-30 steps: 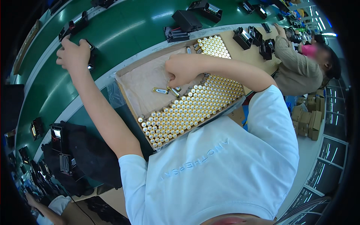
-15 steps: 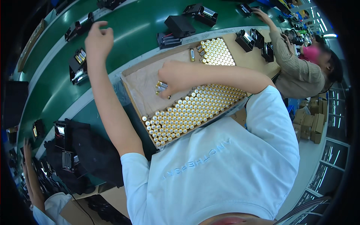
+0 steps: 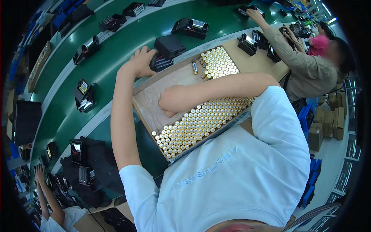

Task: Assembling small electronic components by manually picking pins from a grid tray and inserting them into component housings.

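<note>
At the belt's near edge my left hand (image 3: 141, 62) grips the left end of a black battery case (image 3: 163, 64), its fingers curled at the side. A closed black box (image 3: 169, 45) stands just beyond that case. My right hand (image 3: 174, 99) is curled closed over the cardboard box of batteries (image 3: 143, 101). The batteries it held half a second ago are hidden by the fingers now. Upright gold-ended batteries (image 3: 201, 118) fill the near side of the box, and another block of them (image 3: 221, 62) fills its far right. One loose battery (image 3: 194, 68) leans beside that block.
The green conveyor belt (image 3: 116, 42) curves past, carrying open black cases (image 3: 191, 28) and a case with batteries in it (image 3: 84, 94). Black cases (image 3: 247, 44) stand on the board at right, near a co-worker's arm (image 3: 276, 38). Another person's hands (image 3: 39, 174) show at lower left.
My left hand has moved right, from above the belt onto the black battery case. My right hand has turned, so the batteries in it no longer show. The view has shifted a little.
</note>
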`<state>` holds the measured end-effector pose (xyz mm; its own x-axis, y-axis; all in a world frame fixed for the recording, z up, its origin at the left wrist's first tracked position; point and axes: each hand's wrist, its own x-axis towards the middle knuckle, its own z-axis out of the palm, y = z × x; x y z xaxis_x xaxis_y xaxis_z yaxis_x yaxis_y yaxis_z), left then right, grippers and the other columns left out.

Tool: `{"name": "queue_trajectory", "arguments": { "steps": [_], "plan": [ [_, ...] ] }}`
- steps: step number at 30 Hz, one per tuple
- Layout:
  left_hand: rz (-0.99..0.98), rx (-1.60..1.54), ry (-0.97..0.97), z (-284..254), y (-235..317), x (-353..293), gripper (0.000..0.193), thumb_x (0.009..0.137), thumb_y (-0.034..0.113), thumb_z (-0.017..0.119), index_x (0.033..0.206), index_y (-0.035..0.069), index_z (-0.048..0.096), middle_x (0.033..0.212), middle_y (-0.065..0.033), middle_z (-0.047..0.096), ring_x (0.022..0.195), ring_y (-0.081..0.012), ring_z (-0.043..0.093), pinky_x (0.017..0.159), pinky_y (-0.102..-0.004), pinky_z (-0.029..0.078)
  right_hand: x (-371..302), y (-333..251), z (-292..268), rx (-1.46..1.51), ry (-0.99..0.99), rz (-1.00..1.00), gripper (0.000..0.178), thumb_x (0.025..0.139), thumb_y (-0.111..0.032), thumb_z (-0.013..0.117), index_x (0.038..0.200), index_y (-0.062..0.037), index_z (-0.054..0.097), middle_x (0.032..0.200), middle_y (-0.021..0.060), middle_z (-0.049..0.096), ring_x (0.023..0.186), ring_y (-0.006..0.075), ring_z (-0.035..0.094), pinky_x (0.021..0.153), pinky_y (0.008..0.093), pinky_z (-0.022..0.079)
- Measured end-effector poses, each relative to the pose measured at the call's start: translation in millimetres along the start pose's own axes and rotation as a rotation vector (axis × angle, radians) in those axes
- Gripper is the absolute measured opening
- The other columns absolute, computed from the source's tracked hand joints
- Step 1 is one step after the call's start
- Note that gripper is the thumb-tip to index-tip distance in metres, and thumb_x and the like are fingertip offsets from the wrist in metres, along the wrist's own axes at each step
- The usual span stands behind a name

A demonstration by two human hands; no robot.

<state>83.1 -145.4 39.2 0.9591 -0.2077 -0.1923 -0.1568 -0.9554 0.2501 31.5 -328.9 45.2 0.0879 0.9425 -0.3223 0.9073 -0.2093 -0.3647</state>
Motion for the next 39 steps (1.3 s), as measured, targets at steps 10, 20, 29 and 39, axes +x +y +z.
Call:
{"name": "queue_trajectory", "arguments": {
  "steps": [10,20,29,39],
  "plan": [
    [0.046,-0.588,0.175,-6,-59,-19,0.04,0.074,0.017,0.077,0.11,0.005,0.065,0.103,-0.0092,0.066,0.091,-0.0218,0.062,0.085,-0.034,0.052,3,50,-103,0.618,0.18,-0.049,0.02,0.086,-0.02,0.058,0.077,-0.0027,0.06,0.065,0.0081,0.062,0.053,0.0156,0.054,0.051,0.0297,0.046],
    [-0.184,-1.501,0.562,-16,-66,-54,0.02,0.088,0.007,0.066,0.107,0.0,0.062,0.093,-0.0117,0.065,0.077,-0.0178,0.063,0.073,-0.0257,0.053,50,69,-145,0.577,0.693,0.129,0.029,0.091,-0.025,0.057,0.074,-0.0025,0.064,0.062,0.0037,0.063,0.049,0.0108,0.051,0.05,0.0237,0.042],
    [-0.334,-1.597,0.875,-31,-42,-45,0.029,0.096,0.015,0.056,0.118,-0.003,0.051,0.102,-0.0132,0.06,0.081,-0.0182,0.061,0.068,-0.0275,0.053,100,67,-140,0.042,0.931,0.104,0.037,0.084,-0.032,0.062,0.068,0.001,0.067,0.056,0.0121,0.06,0.047,0.0241,0.049,0.053,0.0323,0.045],
    [-0.243,-1.896,0.976,-29,-33,-16,0.036,0.096,0.028,0.058,0.12,0.002,0.05,0.106,-0.0173,0.057,0.094,-0.0247,0.06,0.075,-0.0359,0.056,93,54,-161,-0.063,0.678,0.264,0.035,0.083,-0.031,0.064,0.073,0.0023,0.069,0.066,0.0138,0.064,0.052,0.0297,0.051,0.055,0.0363,0.046]
  ]
}}
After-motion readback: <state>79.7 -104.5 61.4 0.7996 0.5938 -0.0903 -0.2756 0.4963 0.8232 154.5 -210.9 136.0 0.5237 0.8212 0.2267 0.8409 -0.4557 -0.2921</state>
